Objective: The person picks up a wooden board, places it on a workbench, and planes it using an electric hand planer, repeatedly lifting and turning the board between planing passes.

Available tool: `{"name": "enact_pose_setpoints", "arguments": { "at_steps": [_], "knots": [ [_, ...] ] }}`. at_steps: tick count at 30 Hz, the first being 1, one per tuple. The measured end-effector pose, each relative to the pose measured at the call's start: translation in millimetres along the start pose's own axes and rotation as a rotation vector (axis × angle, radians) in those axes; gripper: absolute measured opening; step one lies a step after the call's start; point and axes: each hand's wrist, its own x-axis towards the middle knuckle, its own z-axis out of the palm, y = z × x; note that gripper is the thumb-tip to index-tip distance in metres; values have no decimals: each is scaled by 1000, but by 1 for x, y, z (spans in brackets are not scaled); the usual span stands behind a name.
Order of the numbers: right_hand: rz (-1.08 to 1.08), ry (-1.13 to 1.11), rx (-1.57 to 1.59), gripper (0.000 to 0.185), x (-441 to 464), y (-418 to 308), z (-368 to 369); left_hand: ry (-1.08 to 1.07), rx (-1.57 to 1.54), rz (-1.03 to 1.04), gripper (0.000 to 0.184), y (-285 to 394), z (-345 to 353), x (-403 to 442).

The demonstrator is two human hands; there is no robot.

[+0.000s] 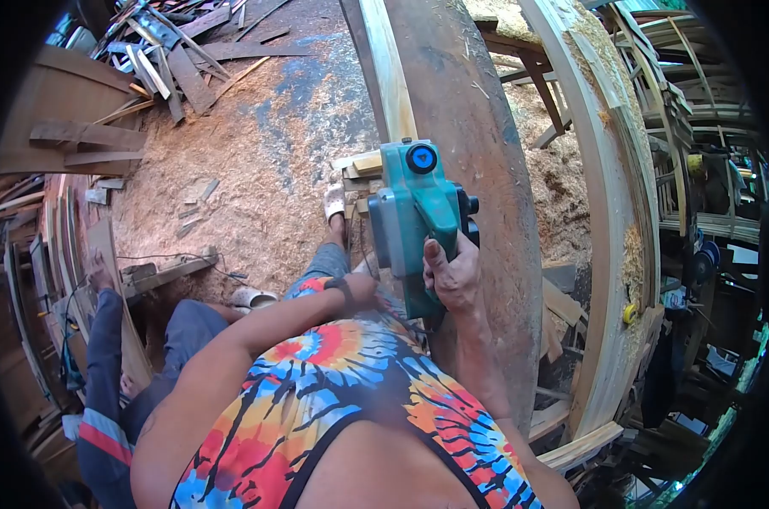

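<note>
A green electric planer (418,212) with a blue-centred knob sits over a long, narrow pale board (386,68) on the wide wooden beam. My right hand (455,276) is wrapped round the planer's rear handle, thumb on top. At my waist, left of the planer, is my left hand (363,290), with a dark band (344,293) on its wrist. Its fingers are mostly hidden, so I cannot tell whether they hold anything. A thin dark cord (365,242) hangs close by. Short wood pieces (359,163) stick out beside the planer.
The wide beam (495,153) runs away from me. Another long timber (601,212) lies to the right, with a yellow tape measure (630,313) on it. A co-worker's sleeve (104,373) and hand are by upright boards at left. Shavings (206,161) and scrap wood (189,76) cover the ground.
</note>
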Motion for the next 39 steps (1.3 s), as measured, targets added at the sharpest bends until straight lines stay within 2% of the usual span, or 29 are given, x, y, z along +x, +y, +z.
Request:
{"name": "enact_pose_setpoints", "arguments": {
  "at_steps": [3, 7, 14, 16, 20, 23, 24, 27, 29, 31, 34, 37, 39],
  "knots": [
    [26, 15, -28, 60, 16, -10, 3, 97, -99, -75, 55, -38, -2, -3],
    [32, 43, -60, 57, 52, -22, 10, 94, -210, -65, 28, -67, -38, 2],
    [70, 42, -78, 53, 149, -69, 30, 130, -249, -46, 35, -107, -104, 34],
    [74, 39, -95, 50, 185, -86, 36, 189, -346, -34, 33, -124, -124, 41],
    [-31, 46, -186, 44, 274, -109, 51, 192, -388, -32, 33, -151, -187, 45],
    [-82, 40, -159, 43, 340, -143, 69, 293, -498, -31, 35, -172, -219, 54],
    [-97, 36, -197, 43, 365, -149, 74, 204, -443, -174, 30, -170, -242, 52],
    [-293, 23, -176, 44, 452, -159, 91, 409, -539, -140, 30, -181, -271, 52],
    [-260, 53, -349, 46, 506, -181, 99, 493, -696, -94, 30, -193, -285, 56],
    [-150, -33, -193, 47, 542, -214, 103, 552, -767, -152, 30, -191, -303, 52],
    [-166, -48, -51, 48, 533, -203, 101, 596, -792, -163, 30, -190, -315, 40],
    [-181, -83, 82, 51, 517, -182, 92, 604, -636, -251, 27, -197, -303, 26],
    [-179, -68, 41, 49, 460, -168, 81, 533, -658, -280, 29, -206, -278, 23]
  ]
}}
